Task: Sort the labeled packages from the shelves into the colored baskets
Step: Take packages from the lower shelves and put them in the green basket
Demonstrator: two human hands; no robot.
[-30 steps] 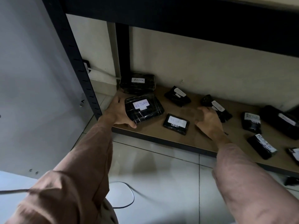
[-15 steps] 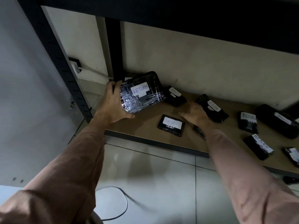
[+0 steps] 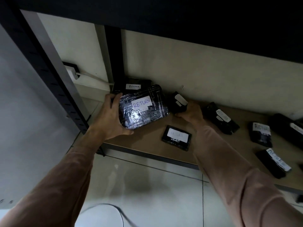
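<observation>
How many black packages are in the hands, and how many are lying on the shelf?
Black packages gripped by hands: 2, the RETURN package in the left hand, a small package in the right hand.
Black packages lying on the shelf: 6.
Total in plain view: 8.

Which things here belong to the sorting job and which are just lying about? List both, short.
Job: RETURN package in the left hand; small package gripped by the right hand; rear Return package; flat labelled package; shelf.
Lying about: wall socket; floor cable.
</observation>
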